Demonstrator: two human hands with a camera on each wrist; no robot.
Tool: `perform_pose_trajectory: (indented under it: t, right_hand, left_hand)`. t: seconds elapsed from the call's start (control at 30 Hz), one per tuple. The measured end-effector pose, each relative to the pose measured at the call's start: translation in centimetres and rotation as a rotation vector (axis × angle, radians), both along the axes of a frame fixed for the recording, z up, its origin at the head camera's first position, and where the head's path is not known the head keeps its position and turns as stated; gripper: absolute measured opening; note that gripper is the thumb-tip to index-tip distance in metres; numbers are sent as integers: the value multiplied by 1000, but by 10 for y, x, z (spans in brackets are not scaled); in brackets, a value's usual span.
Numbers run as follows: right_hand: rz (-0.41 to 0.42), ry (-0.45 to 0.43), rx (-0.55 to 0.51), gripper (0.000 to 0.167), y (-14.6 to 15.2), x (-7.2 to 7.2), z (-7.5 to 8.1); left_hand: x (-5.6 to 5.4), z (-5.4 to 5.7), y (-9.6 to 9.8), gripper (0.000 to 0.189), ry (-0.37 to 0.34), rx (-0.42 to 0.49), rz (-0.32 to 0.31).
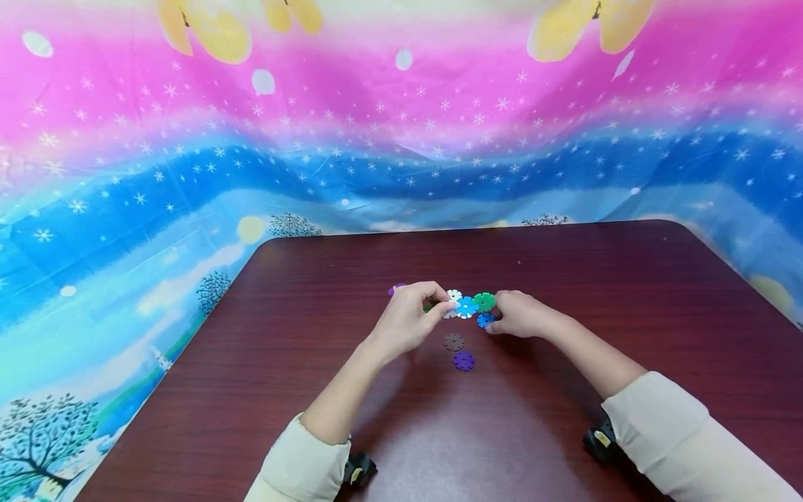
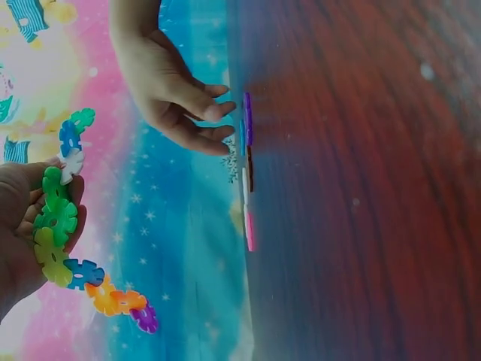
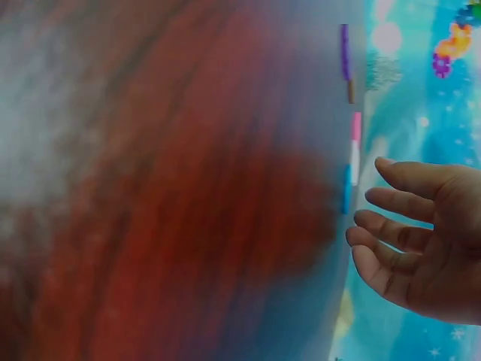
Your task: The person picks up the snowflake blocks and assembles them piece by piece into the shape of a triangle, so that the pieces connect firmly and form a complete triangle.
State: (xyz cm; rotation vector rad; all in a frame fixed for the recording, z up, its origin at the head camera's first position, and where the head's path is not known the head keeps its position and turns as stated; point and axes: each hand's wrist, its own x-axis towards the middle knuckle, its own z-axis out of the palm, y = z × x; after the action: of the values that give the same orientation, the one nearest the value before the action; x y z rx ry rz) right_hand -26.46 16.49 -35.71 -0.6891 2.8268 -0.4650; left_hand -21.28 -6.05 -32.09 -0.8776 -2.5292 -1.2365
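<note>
My left hand (image 1: 408,317) pinches a chain of interlocked snowflake discs (image 2: 56,219) near its white disc (image 2: 72,164), raised above the table. Green, blue, yellow-green, orange and purple discs make up the chain, which hangs in a bent line in the left wrist view. Its green end disc (image 1: 484,301) points toward my right hand (image 1: 525,315). In the right wrist view that hand's fingers (image 3: 406,232) are spread and loosely bent, with nothing between them. A loose blue disc (image 1: 486,321) lies on the table just beside its fingertips.
On the dark red-brown table (image 1: 301,390), a brown disc (image 1: 454,341) and a purple disc (image 1: 463,360) lie nearer to me. A pink disc (image 2: 251,229) shows edge-on in the left wrist view. A patterned cloth (image 1: 401,139) hangs behind the table.
</note>
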Motion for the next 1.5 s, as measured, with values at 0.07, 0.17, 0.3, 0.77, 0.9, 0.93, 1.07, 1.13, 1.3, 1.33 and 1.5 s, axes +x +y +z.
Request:
perform_pose_trajectory:
  t: [0.07,0.17,0.3,0.77,0.9,0.93,1.07,1.13,1.3,1.33,1.5]
  right_hand:
    - [24,14,32,30,-1,-2,-3]
    - [51,36,56,39,-2,-4,-6]
    - [66,59,51,33,-3,-5,-8]
    - [-10,-16,-55,23,5,-1,-5]
    - [-39,9,-165,13,12,2,-2]
    - [-53,11,-202,13,14,2,0]
    - [-141,-2,-397,16,21,7,11]
    - [-180,-8,-492,18,23,12,18]
    - [-239,-25,-664,29,26,28,36]
    - [-251,-32,-696,31,26,31,39]
    - [-279,-67,-862,36,24,44,47]
  left_hand:
    - [-1,0,-1,5,-32,57,-6]
    - [-3,-1,-3,5,-128,172,-12]
    - [-4,-1,-6,8,-264,287,-3]
    - [3,12,-7,13,-339,311,8]
    - [-3,1,-7,14,-318,296,21]
    - [-4,0,-7,13,-302,287,27]
    - [-4,-1,-6,10,-240,255,45]
    - [-5,-2,-5,8,-204,238,49]
    - [-5,-2,-4,5,-114,205,40]
    - [-5,-2,-4,5,-97,195,40]
    - [-5,-2,-4,5,-16,120,58]
